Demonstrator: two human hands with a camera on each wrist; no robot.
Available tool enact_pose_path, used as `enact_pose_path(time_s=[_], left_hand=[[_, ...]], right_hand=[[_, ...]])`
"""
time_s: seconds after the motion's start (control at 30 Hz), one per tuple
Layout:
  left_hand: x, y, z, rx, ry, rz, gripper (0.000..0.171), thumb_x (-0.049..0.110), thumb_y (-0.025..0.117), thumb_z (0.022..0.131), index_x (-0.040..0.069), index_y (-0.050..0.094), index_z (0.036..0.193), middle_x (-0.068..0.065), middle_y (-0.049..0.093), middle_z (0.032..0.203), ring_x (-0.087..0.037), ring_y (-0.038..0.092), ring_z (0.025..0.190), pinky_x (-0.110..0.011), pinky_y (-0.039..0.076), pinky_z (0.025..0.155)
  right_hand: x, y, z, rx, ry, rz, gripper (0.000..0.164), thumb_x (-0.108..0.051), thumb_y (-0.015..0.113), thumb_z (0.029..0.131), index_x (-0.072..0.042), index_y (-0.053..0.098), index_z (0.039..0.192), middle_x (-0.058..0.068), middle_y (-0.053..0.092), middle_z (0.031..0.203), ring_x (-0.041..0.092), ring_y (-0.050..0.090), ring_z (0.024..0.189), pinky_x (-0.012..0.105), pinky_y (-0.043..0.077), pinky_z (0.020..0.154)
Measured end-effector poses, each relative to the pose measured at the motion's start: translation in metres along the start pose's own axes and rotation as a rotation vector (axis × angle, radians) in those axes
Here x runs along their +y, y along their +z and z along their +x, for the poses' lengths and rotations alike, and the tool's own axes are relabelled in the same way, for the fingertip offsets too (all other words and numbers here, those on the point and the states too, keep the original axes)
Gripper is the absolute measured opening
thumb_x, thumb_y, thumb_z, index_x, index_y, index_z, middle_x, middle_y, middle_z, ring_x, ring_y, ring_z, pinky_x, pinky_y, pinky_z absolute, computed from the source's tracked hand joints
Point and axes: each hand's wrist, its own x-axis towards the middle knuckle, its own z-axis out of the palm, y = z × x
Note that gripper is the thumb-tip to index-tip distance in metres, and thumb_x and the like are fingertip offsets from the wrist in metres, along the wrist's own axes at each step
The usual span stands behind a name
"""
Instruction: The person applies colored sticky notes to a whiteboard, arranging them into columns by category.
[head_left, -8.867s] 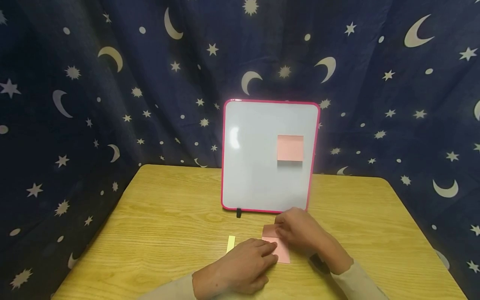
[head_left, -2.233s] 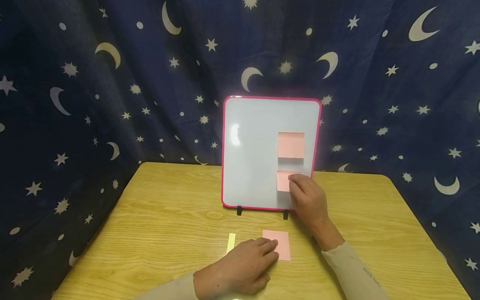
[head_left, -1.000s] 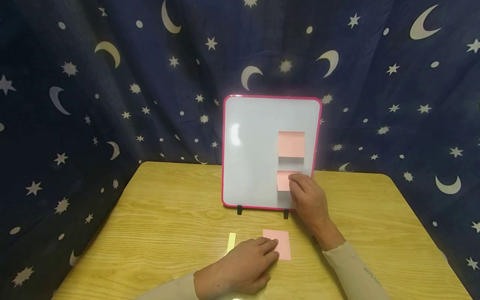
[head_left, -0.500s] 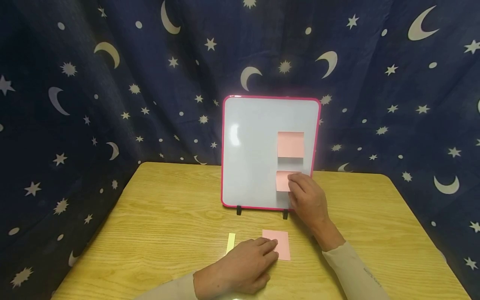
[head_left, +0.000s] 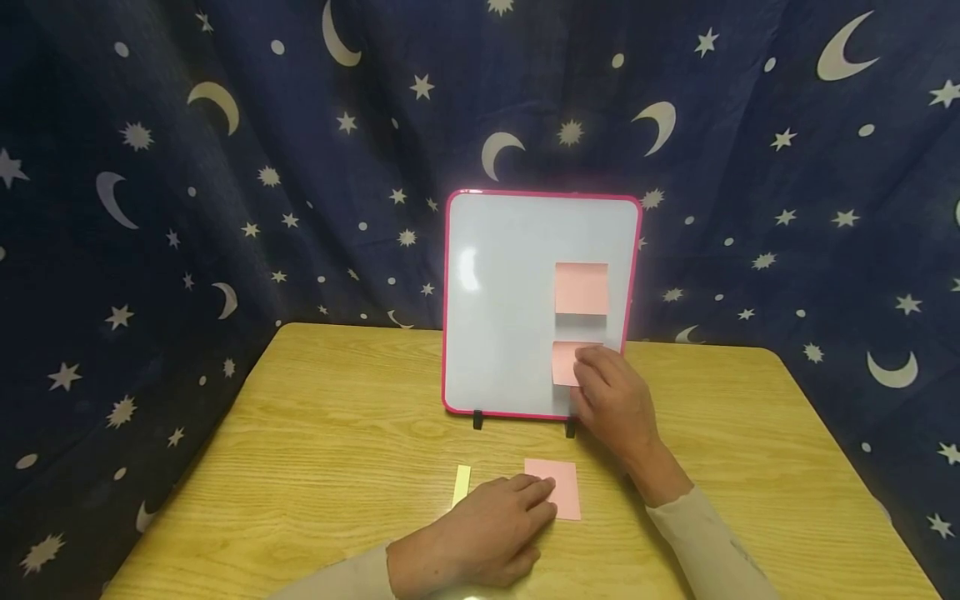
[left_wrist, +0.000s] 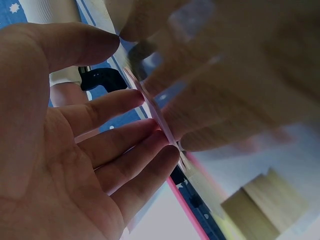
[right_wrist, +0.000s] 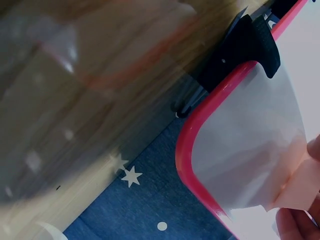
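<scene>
A whiteboard (head_left: 502, 333) with a pink frame stands upright on the table, one pink sticky note (head_left: 581, 289) at its right side. Below that note, a second pink sticky note (head_left: 564, 363) lies against the board. My right hand (head_left: 618, 404) pinches this lower note by its right part, hiding that end; the right wrist view shows the note (right_wrist: 297, 187) between thumb and fingers. On the table, a pad of pink sticky notes (head_left: 566, 487) lies flat, and the extended fingers of my left hand (head_left: 483, 533) rest on its left side. In the left wrist view the pad's edge (left_wrist: 159, 116) meets the fingertips.
A narrow yellow paper strip (head_left: 461, 485), partly covered, lies beside the left hand. Black feet (head_left: 477, 420) hold up the board on the wooden table (head_left: 322, 442). A dark blue curtain (head_left: 360, 275) with moons and stars hangs behind.
Earlier, my right hand lifted a note's edge at the pad; since then it has carried that note up to the board's lower right. Lately it has barely shifted. My left hand stays put.
</scene>
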Motion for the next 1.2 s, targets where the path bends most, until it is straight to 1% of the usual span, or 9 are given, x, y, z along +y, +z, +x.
enact_pose_path(time_s=[0.13, 0.27, 0.43, 0.53, 0.67, 0.77, 0.9, 1.0, 1.2], left_hand=[[-0.001, 0.002, 0.000, 0.005, 0.001, -0.002, 0.040, 0.040, 0.073, 0.091, 0.016, 0.065, 0.122, -0.007, 0.063, 0.145, -0.018, 0.060, 0.131, -0.031, 0.054, 0.102], [-0.001, 0.002, -0.001, 0.009, 0.003, -0.007, 0.039, 0.039, 0.072, 0.091, 0.015, 0.065, 0.122, -0.007, 0.063, 0.145, -0.018, 0.060, 0.132, -0.031, 0.055, 0.101], [-0.002, 0.002, -0.001, 0.029, 0.009, 0.001, 0.037, 0.037, 0.072, 0.091, 0.015, 0.065, 0.120, -0.007, 0.063, 0.144, -0.018, 0.061, 0.130, -0.031, 0.055, 0.100], [-0.002, 0.002, -0.001, 0.031, 0.008, 0.004, 0.036, 0.037, 0.072, 0.090, 0.015, 0.065, 0.118, -0.007, 0.063, 0.143, -0.018, 0.061, 0.130, -0.030, 0.056, 0.099], [-0.002, 0.003, -0.001, 0.031, 0.008, 0.009, 0.036, 0.037, 0.073, 0.090, 0.016, 0.065, 0.117, -0.006, 0.063, 0.143, -0.018, 0.061, 0.129, -0.030, 0.055, 0.099], [-0.002, 0.003, -0.001, 0.030, 0.010, 0.015, 0.036, 0.038, 0.072, 0.090, 0.016, 0.064, 0.117, -0.006, 0.062, 0.142, -0.017, 0.061, 0.129, -0.029, 0.055, 0.100], [-0.001, 0.003, 0.000, 0.026, 0.015, 0.037, 0.036, 0.039, 0.071, 0.091, 0.016, 0.064, 0.118, -0.005, 0.062, 0.141, -0.017, 0.060, 0.129, -0.029, 0.055, 0.100], [-0.001, 0.003, 0.000, 0.025, 0.017, 0.050, 0.036, 0.040, 0.070, 0.092, 0.016, 0.064, 0.117, -0.005, 0.062, 0.141, -0.017, 0.060, 0.129, -0.030, 0.054, 0.101], [0.000, 0.004, 0.000, 0.024, 0.011, 0.049, 0.033, 0.041, 0.070, 0.092, 0.017, 0.064, 0.115, -0.004, 0.062, 0.140, -0.017, 0.059, 0.129, -0.031, 0.051, 0.104]], right_hand=[[0.001, -0.001, -0.002, -0.020, 0.004, 0.005, 0.018, -0.005, 0.071, 0.080, 0.004, 0.071, 0.096, 0.019, 0.072, 0.112, 0.039, 0.068, 0.107, 0.050, 0.056, 0.097], [0.000, -0.002, -0.006, -0.037, 0.013, 0.024, 0.035, -0.009, 0.075, 0.079, 0.006, 0.072, 0.110, 0.021, 0.071, 0.119, 0.041, 0.067, 0.114, 0.052, 0.053, 0.103], [-0.001, -0.004, -0.012, -0.068, 0.017, 0.013, 0.054, -0.013, 0.076, 0.080, 0.008, 0.068, 0.129, 0.021, 0.068, 0.131, 0.042, 0.064, 0.124, 0.052, 0.048, 0.110], [-0.002, -0.006, -0.014, -0.096, 0.019, -0.002, 0.060, -0.013, 0.076, 0.080, 0.008, 0.065, 0.135, 0.022, 0.066, 0.137, 0.042, 0.061, 0.128, 0.051, 0.045, 0.113], [-0.002, -0.009, -0.017, -0.164, 0.045, -0.033, 0.062, -0.016, 0.074, 0.083, 0.008, 0.062, 0.139, 0.022, 0.062, 0.143, 0.040, 0.057, 0.134, 0.049, 0.041, 0.117], [-0.002, -0.012, -0.018, -0.201, 0.063, -0.052, 0.064, -0.016, 0.073, 0.083, 0.008, 0.060, 0.141, 0.022, 0.059, 0.146, 0.040, 0.055, 0.137, 0.050, 0.040, 0.118], [-0.002, -0.015, -0.019, -0.214, 0.067, -0.060, 0.064, -0.015, 0.073, 0.083, 0.008, 0.060, 0.141, 0.023, 0.057, 0.149, 0.040, 0.053, 0.140, 0.050, 0.039, 0.120], [-0.001, -0.016, -0.020, -0.224, 0.074, -0.067, 0.063, -0.016, 0.072, 0.085, 0.008, 0.059, 0.141, 0.023, 0.056, 0.150, 0.039, 0.052, 0.142, 0.049, 0.038, 0.121], [-0.001, -0.018, -0.020, -0.239, 0.086, -0.065, 0.063, -0.015, 0.070, 0.086, 0.009, 0.058, 0.143, 0.023, 0.055, 0.152, 0.038, 0.050, 0.144, 0.050, 0.037, 0.122]])
